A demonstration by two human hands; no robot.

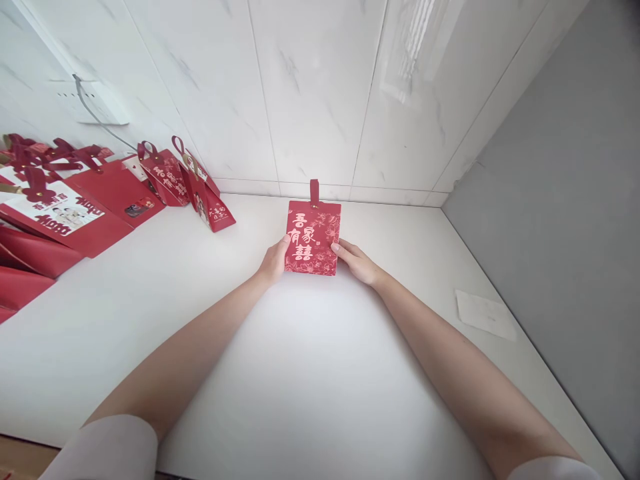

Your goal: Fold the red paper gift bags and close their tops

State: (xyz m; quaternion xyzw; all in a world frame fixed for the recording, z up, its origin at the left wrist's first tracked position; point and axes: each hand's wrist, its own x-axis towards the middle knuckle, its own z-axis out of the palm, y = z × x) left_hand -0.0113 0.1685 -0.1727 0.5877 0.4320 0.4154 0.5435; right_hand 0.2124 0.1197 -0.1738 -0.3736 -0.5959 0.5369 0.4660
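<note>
A red gift box (314, 238) with pale Chinese characters, a flower print and a dark red ribbon loop (314, 193) on top stands upright near the wall. Its left edge is gripped by my left hand (275, 259), thumb at the front. My right hand (356, 259) holds the opposite edge, with the thumb on the front face and the fingers around the side. The back of the box is hidden, and so are most of the left fingers.
Several red gift boxes with ribbon loops, such as a folded one (206, 200), crowd the left side. A socket panel (93, 102) with a grey cable is on the tiled wall behind. A whitish flat patch (485, 315) lies at right, beside a grey panel (565, 167).
</note>
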